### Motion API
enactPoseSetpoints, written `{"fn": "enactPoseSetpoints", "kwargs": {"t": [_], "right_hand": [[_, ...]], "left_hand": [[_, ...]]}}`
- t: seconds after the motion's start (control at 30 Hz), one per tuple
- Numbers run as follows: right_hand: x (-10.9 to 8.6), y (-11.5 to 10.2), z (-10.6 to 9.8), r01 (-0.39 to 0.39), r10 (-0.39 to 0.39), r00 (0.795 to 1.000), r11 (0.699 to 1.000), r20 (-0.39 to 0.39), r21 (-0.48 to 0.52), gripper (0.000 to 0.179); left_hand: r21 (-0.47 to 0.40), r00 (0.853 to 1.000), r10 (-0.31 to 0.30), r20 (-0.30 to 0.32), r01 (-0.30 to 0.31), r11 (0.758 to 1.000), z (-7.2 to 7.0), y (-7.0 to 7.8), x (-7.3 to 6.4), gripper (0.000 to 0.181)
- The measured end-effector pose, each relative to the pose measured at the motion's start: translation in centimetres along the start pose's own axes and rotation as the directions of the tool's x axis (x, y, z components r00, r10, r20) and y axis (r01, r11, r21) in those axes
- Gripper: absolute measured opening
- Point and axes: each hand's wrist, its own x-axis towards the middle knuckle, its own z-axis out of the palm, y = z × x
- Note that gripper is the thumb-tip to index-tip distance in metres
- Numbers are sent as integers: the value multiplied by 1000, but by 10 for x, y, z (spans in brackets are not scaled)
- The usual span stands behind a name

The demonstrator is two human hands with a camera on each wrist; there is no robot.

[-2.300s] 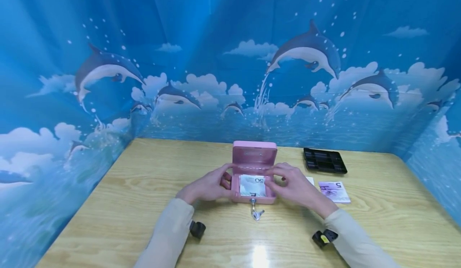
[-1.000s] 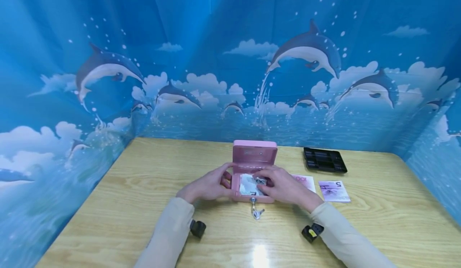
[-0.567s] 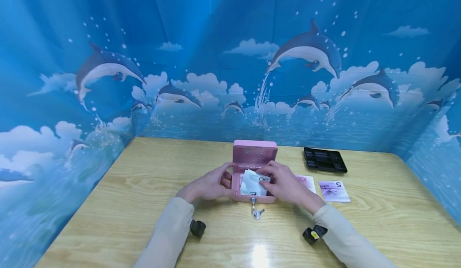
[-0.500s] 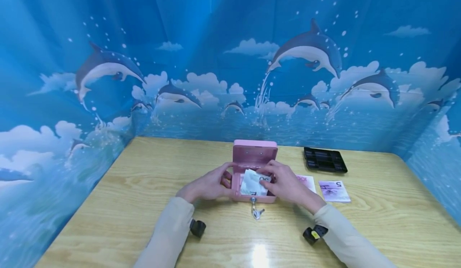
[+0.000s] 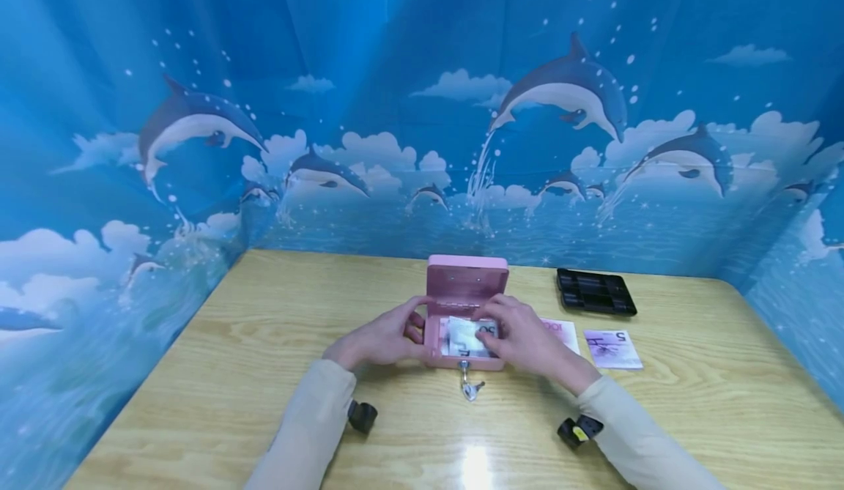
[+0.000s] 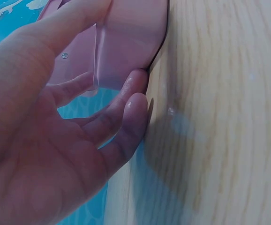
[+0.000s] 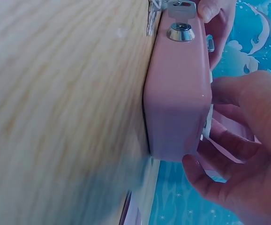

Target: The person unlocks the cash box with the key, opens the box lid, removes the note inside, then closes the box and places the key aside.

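On the table stands a pink cash box (image 5: 476,364), its lid (image 5: 467,279) raised. My left hand (image 5: 385,336) holds the box's left side, thumb near the front and fingers toward the back. A pale 50 banknote (image 5: 463,338) lies inside, over a pinkish note (image 5: 444,331) that shows along its left edge. My right hand (image 5: 527,332) reaches over the box's right wall and pinches the 50 note at its right part. In the right wrist view that hand's fingers partly hide the note. A key (image 7: 182,10) sits in the front lock (image 7: 181,32).
Right of the box lie a 100 banknote (image 5: 562,332), partly behind my right hand, and a purple 5 banknote (image 5: 613,349). A black compartment tray (image 5: 596,292) is behind them. More keys (image 5: 470,390) hang at the box's front. A dolphin-print curtain (image 5: 369,109) borders the table.
My right hand has moved left into the box and taken hold of the 50 note. The note tilted up, then came down shifted right, baring a pinkish note. My left hand has stayed put.
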Motion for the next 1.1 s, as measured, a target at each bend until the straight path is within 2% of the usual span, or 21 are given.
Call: {"fn": "enactPoseSetpoints", "kwargs": {"t": [0.2,0.53,0.73,0.9,1.1], "right_hand": [[-3,-1,-3,3,-3,999,1000,-35,7,19],[-7,1,-9,-4,4,1000,1000,13,27,22],[-9,2,-13,-74,73,997,993,18,96,24],[-9,2,-17,-105,109,994,983,-20,153,23],[-9,3,-21,-92,108,991,976,-75,197,23]], "left_hand": [[3,1000,-6,-2,6,1000,0,0,0,96],[-2,1000,-7,-1,7,1000,0,2,-2,96],[8,1000,-18,-4,18,1000,1,2,-2,94],[12,1000,-27,-3,27,1000,1,2,-1,94],[16,999,-39,-1,39,999,0,2,-1,94]]}}
